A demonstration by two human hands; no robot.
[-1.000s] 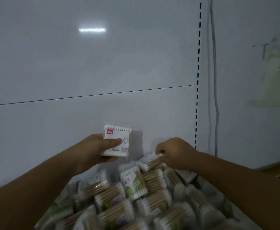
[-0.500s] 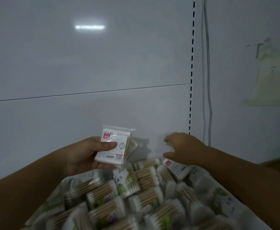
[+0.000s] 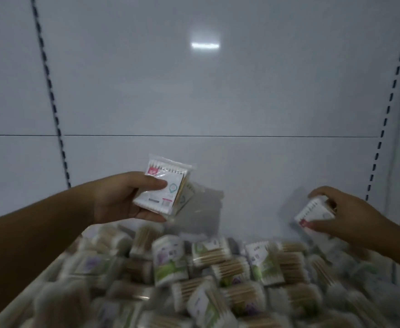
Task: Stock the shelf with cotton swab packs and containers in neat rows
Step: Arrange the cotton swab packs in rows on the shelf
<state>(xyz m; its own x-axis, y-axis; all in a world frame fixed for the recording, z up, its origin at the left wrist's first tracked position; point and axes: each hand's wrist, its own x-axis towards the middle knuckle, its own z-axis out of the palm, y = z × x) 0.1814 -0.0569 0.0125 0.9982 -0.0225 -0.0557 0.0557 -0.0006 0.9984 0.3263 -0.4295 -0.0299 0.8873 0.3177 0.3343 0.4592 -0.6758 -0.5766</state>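
My left hand (image 3: 120,200) gripped a small stack of flat cotton swab packs (image 3: 162,191), thumb laid across the white front label and fingers curled underneath. At least two packs were in that grip, the rear one peeking out at the right edge; I could not tell whether there were more. The stack was held upright, tilted slightly, above the far side of the heap and close to the white back panel (image 3: 194,91).

My right hand (image 3: 350,216) held a single white swab pack (image 3: 312,213), fingers curled over its top and thumb pressed along its lower edge. That pack was tilted, a red mark at its lower corner, and hung well apart from the stack, near the right slotted upright (image 3: 394,86).

Below both hands lay a loose heap of swab packs (image 3: 208,268) with wooden sticks and green or purple labels, jumbled and blurred, covering the shelf (image 3: 26,292). A left slotted upright (image 3: 48,84) ran down the panel, and a light glare (image 3: 205,45) showed high on it.
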